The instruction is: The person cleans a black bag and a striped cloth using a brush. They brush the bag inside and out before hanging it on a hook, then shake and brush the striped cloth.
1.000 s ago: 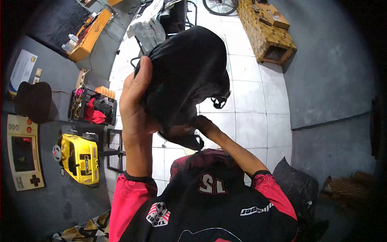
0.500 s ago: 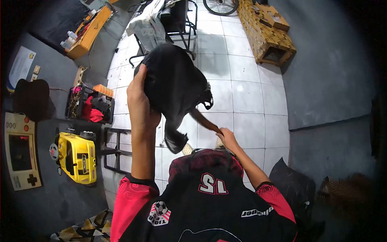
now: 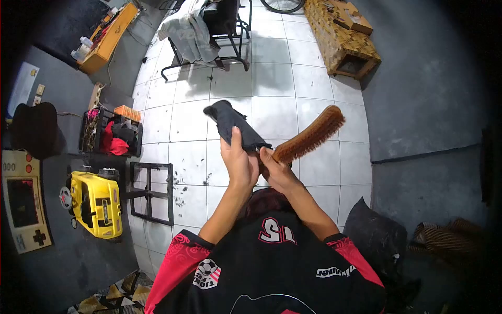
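In front of my body, my left hand (image 3: 240, 161) is closed round a black cloth item (image 3: 236, 125), its thumb lying along the near face. The cloth appears as a narrow, dark band slanting from upper left down to my fingers, with a ragged edge at its lower right. My right hand (image 3: 280, 170) grips the handle end of a curved wooden brush (image 3: 311, 133). The brush's brown bristles face down and to the right. Both hands are close together, fingertips near the cloth's lower end.
Dark tufts (image 3: 180, 191) are scattered over white floor tiles. A black metal frame (image 3: 151, 192) stands at left, near a yellow toy car (image 3: 99, 204) and a crate (image 3: 137, 140). Ahead are a chair draped with cloth (image 3: 188, 31) and a woven-covered bench (image 3: 340, 42).
The black cloth has come down and turned from a broad, rounded shape to a narrow band. My right hand has raised the brush beside it, bringing both hands together.
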`<state>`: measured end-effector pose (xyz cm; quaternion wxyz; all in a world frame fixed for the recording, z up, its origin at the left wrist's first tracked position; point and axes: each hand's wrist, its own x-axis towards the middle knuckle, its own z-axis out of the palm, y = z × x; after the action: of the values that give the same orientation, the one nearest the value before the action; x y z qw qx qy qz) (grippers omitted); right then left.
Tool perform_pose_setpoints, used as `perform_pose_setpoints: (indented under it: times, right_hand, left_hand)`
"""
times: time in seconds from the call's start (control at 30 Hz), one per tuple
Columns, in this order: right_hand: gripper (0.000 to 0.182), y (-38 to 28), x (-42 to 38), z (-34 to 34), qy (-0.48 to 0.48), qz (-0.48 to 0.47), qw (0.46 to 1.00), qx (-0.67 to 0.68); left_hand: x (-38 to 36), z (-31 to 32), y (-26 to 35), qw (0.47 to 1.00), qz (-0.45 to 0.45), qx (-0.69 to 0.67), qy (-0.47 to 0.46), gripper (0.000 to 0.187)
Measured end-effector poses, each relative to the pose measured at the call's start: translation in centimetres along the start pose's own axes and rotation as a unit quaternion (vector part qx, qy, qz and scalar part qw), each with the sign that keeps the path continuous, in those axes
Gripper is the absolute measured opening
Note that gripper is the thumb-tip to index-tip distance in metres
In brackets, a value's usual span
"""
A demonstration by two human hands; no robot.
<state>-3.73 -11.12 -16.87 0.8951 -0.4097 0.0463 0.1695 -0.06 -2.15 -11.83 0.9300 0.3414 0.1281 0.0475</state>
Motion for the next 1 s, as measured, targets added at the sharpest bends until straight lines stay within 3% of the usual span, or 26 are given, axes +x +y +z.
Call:
perform_pose_setpoints:
  times: [0.03, 0.13, 0.23, 0.3, 0.33, 0.43, 0.47, 0.5, 0.57, 0.6, 0.7, 0.73, 0.93, 1.0]
  right_hand:
    - [0.035, -0.5, -0.2, 0.5, 0.010, 0.013, 0.999, 0.048]
    - [0.023, 1.4, 0.5, -1.7, 0.019, -0.046, 0.992, -0.119]
    - [0.013, 0.5, 0.2, 0.2, 0.138, -0.058, 0.987, -0.063]
    - [0.013, -0.1, -0.4, 0.1, 0.123, -0.010, 0.992, 0.016]
    - [0.013, 0.1, -0.5, -0.5, 0.115, -0.002, 0.993, -0.014]
    - [0.013, 0.6, -1.1, -1.3, 0.110, 0.013, 0.993, -0.033]
    - [0.014, 0.9, -1.2, -1.3, 0.109, 0.019, 0.994, -0.026]
    - [0.013, 1.0, -1.1, -1.4, 0.118, 0.021, 0.992, -0.030]
    - [0.013, 1.0, -1.2, -1.1, 0.138, 0.022, 0.989, -0.041]
    - [0.011, 0.8, -1.1, -0.7, 0.159, 0.021, 0.986, -0.043]
    - [0.011, 0.4, -1.0, -2.7, 0.187, 0.023, 0.974, -0.122]
    - [0.011, 0.1, -1.1, -3.6, 0.199, 0.029, 0.969, -0.146]
    - [0.015, -0.8, -1.4, -8.0, 0.276, 0.013, 0.932, -0.232]
    - [0.016, 0.2, -1.6, -10.8, 0.306, 0.054, 0.896, -0.317]
  left_hand:
    - [-0.2, -0.9, -0.1, 1.000, -0.015, 0.011, -0.016, 0.033]
    - [-0.7, -3.1, 1.2, 0.996, -0.035, 0.069, -0.054, 0.035]
    - [-1.8, -6.6, 1.7, 0.990, -0.102, 0.084, -0.045, 0.038]
    - [-2.2, -9.7, 2.6, 0.966, -0.226, 0.123, 0.008, 0.049]
    - [-2.4, -11.2, 2.5, 0.947, -0.287, 0.141, 0.035, 0.056]
    - [-2.1, -16.8, -1.1, 0.885, -0.191, 0.384, 0.183, 0.081]
    - [-1.9, -17.0, -1.3, 0.862, -0.244, 0.391, 0.210, 0.098]
    - [-0.7, -18.9, -1.8, 0.847, -0.402, 0.275, 0.211, 0.089]
    - [-0.8, -20.0, -3.2, 0.893, -0.431, 0.045, 0.121, 0.074]
    - [-0.8, -19.4, -3.1, 0.903, -0.418, 0.001, 0.100, 0.051]
    - [-0.5, -17.9, -3.0, 0.940, -0.314, 0.108, 0.081, 0.039]
    - [-0.7, -17.5, -2.6, 0.941, -0.295, 0.151, 0.071, 0.027]
    - [-1.9, -15.3, -2.1, 0.923, -0.311, 0.218, -0.069, 0.036]
    - [-2.2, -15.3, -1.9, 0.907, -0.294, 0.274, -0.124, 0.036]
